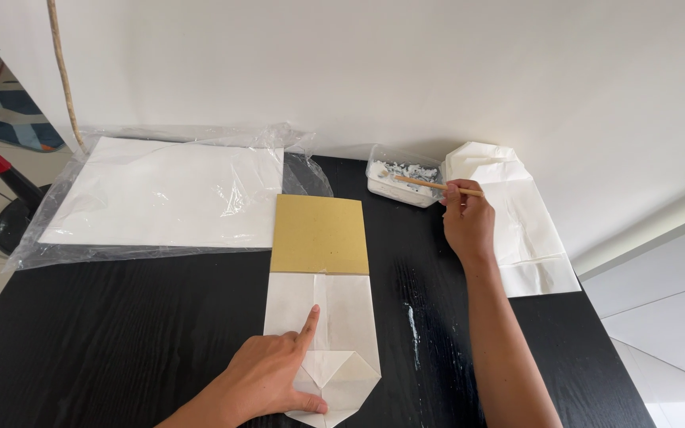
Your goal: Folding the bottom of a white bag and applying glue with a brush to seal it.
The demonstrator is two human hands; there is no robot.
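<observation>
A half-made paper bag lies flat at the table's near edge, its bottom flaps already folded to a point, a gold card protruding from its far end. The left hand pins the bag, forefinger stretched along the centre seam, other fingers curled. Right of the bag, the right hand pinches a wooden stick dipped in a tub of white paste. Judging by this, the gluing is not yet finished. Left of the bag sits plastic-wrapped paper; beyond the tub, folded bags.

Bare dark surface lies open at near left; the plastic-wrapped paper stack and glue tub crowd the wall side.
</observation>
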